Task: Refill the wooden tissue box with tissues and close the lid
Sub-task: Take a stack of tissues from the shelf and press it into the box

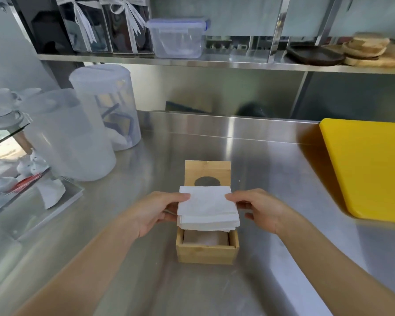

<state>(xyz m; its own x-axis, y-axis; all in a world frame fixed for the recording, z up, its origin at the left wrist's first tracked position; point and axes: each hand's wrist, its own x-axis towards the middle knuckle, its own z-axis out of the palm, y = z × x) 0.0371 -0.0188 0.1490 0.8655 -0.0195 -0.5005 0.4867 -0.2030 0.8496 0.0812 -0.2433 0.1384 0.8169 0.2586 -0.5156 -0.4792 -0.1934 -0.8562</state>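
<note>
Both hands (160, 213) — tissue stack (207, 207) flat, box (205, 253) open

A square wooden tissue box (206, 249) is set open on the steel counter, its lid (207, 173), cut with an oval hole, raised behind. A stack of white tissues (208, 209) is held level just above the opening.

Steel counter (271, 156), steel shelf (192, 61) above, yellow cutting board (369, 167) right.
</note>
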